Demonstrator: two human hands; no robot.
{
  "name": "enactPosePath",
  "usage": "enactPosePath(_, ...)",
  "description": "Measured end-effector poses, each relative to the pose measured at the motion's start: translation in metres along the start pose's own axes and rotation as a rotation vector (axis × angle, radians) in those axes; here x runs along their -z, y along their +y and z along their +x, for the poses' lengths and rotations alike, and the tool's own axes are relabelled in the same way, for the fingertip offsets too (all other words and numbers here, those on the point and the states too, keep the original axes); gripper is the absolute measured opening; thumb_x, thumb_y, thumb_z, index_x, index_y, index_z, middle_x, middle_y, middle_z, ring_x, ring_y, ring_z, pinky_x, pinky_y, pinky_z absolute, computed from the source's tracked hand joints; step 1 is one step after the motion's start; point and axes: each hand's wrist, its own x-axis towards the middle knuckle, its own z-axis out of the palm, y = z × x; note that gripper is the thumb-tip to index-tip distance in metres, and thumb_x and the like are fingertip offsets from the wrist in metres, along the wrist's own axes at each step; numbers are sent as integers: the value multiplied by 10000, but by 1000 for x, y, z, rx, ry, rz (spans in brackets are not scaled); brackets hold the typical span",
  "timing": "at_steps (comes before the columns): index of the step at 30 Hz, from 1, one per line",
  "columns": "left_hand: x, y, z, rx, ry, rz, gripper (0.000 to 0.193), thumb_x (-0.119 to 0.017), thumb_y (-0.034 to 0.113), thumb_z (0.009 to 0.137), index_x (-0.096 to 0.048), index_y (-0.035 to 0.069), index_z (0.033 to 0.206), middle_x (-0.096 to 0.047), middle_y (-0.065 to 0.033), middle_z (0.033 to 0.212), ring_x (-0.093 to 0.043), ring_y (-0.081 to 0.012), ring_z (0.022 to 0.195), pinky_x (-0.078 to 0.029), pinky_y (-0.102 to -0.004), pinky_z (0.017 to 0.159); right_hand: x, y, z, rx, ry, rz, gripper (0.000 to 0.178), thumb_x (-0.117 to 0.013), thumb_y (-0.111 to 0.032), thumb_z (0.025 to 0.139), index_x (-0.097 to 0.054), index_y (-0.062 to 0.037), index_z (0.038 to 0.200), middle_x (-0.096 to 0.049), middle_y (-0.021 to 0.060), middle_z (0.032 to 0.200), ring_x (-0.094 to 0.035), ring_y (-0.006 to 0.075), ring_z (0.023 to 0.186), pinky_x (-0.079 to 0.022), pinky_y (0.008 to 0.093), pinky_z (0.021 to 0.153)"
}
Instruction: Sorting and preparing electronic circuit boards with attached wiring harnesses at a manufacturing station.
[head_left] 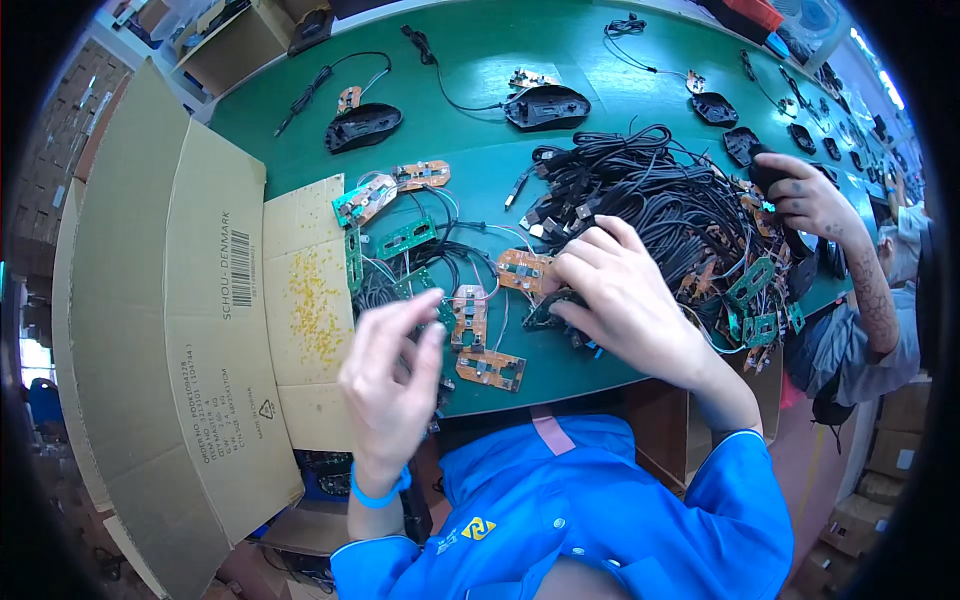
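My left hand (385,375), with a blue wristband, is raised in front of a green circuit board (428,290). Its thumb and fingers are apart and no object shows between them. Over the table's near side, my right hand (625,300) is closed, thumb and fingers curled around a dark piece (545,312) that they mostly hide. An orange circuit board (522,270) lies against its fingertips. Between the hands are an upright orange board (470,318) and a tilted orange board (490,370). Thin wires run from these boards.
A tangled heap of black cables (640,190) covers the table's middle right. Black mouse shells (546,107) with boards and cables stand along the back of the green table (470,150). An open cardboard box (225,300) is on the left. At right, another person's hand (815,200) holds a black part.
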Motion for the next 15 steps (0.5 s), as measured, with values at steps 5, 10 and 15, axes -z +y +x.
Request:
enactPosePath(5,-25,-3,-15,260,-107,-305,393,-666,-16,826,-624,60,1209,-634,-77,1023,-548,-82,637,-418,-189,498,8,7,13,-127,8,293,215,-739,-136,739,-647,-90,928,-586,36,833,-526,200,844,-341,369,1019)
enactPosePath(10,-36,0,-15,334,-200,-393,433,-667,18,845,-565,32,1266,-630,-101,1032,-586,-98,681,-439,-185,511,12,3,17,-132,44,364,204,-746,-117,772,-685,-66,960,-617,31,810,-559,164,788,-427,325,912)
enactPosePath(15,-45,-1,-10,337,-258,-459,456,-668,51,861,-521,15,1291,-623,-134,1032,-601,-104,711,-446,-186,513,10,-1,21,-280,125,567,263,-730,-62,796,-674,-39,1052,-664,57,888,-604,138,815,-485,277,818)
